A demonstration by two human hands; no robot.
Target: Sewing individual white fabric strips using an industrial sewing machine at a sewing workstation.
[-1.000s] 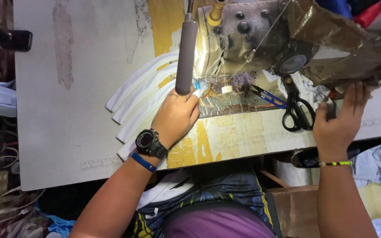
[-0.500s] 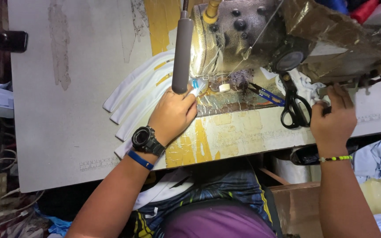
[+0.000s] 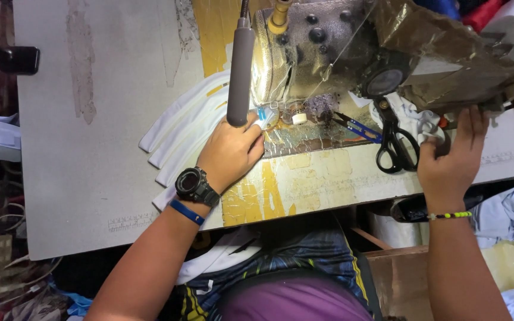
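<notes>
Grey worktable, paint worn yellow near the front edge, carries a sewing machine. We see left fingers pressed together, flat on white fabric strips right at the needle area, likely to pin the cloth so it feeds straight. Left hand lies palm down, wrist with watch angled in from lower left. Right fingers curl on the machine's right end; whether they clamp anything, we cannot tell. Right hand rises upright, forearm below. Black scissors lie between the hands.
</notes>
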